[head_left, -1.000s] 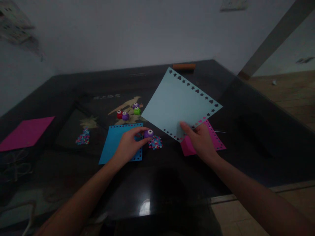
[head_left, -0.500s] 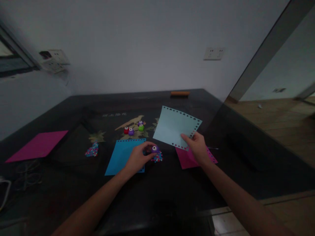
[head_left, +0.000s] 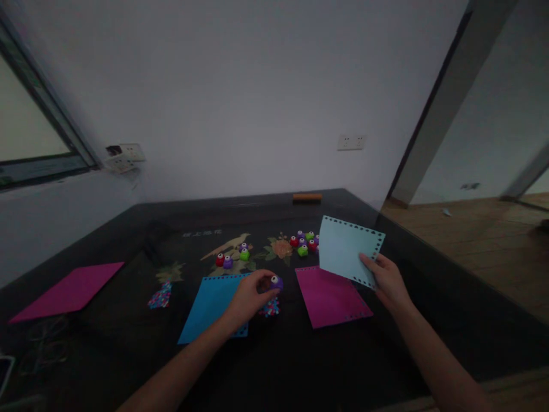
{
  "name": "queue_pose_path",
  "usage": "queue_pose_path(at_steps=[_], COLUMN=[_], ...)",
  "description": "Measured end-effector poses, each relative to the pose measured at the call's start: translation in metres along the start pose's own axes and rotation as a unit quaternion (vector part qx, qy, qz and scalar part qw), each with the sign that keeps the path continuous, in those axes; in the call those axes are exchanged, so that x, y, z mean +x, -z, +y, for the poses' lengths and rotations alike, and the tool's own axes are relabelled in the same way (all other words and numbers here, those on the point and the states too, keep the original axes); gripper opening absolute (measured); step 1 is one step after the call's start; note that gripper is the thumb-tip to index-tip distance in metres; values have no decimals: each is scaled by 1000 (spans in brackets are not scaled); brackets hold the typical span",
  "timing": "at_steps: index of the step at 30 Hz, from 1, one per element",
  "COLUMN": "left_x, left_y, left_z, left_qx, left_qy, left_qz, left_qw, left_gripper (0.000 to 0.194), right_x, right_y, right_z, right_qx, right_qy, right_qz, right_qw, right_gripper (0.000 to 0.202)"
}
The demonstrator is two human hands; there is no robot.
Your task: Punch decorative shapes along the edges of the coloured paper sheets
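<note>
My left hand [head_left: 251,296] pinches a purple craft paper punch [head_left: 275,282] with a round white button, above a small heap of coloured paper confetti [head_left: 270,308]. Below and left of that hand lies a blue sheet [head_left: 214,303], partly covered by it, with shapes punched along its edges. My right hand [head_left: 388,278] grips a pale blue sheet [head_left: 349,249] by its right edge, raised off the table. Small cut-out shapes run along three of this sheet's sides. Under its lower edge a magenta sheet [head_left: 330,300] with punched edges lies on the table.
Several red, purple and green punches stand in two groups, one left of centre [head_left: 228,262] and one [head_left: 302,250] by the pale sheet. More confetti [head_left: 160,296] and another magenta sheet [head_left: 71,290] lie left. An orange-brown bar [head_left: 307,197] rests at the dark table's back edge.
My right hand has carried the pale blue sheet to the right, uncovering several punches and more of the magenta sheet. My left hand still holds the purple punch. The camera has tilted up.
</note>
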State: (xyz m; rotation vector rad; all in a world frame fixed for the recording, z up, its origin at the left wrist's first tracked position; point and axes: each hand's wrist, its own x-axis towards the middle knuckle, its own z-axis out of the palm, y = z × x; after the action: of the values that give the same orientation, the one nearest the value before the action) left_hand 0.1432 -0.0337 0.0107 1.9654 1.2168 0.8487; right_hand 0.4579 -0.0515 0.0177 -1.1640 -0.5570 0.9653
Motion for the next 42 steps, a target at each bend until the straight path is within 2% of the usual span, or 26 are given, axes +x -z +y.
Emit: queue_pose_path(at_steps=[3,8,12,15,26,31,42], left_x=[26,82,118,134,149,154,143], left_y=[-10,-35,-52,-61,-79,-87,-79], left_z=[-1,-18,-31,-35,-46,-47,-47], left_qx=[16,45,74,91,122,132,117], left_qy=[-8,0,5,4,-16,-29,-69], left_qz=[-1,25,42,46,47,54,77], left_qw=[1000,999,996,995,991,989,988], left_gripper=[25,25,22,26,18,16,23], right_x=[3,3,4,5,5,8,12], right_y=[14,15,15,17,20,20,26], right_z=[1,7,10,8,4,6,1], right_qx=[4,1,-15,-20,-40,-45,-34], right_qy=[-36,-34,-20,-21,-11,-6,13], right_qz=[-13,-72,-75,-65,-53,-27,10], right_qw=[999,997,997,997,998,999,999], right_gripper=[25,27,24,22,29,31,31])
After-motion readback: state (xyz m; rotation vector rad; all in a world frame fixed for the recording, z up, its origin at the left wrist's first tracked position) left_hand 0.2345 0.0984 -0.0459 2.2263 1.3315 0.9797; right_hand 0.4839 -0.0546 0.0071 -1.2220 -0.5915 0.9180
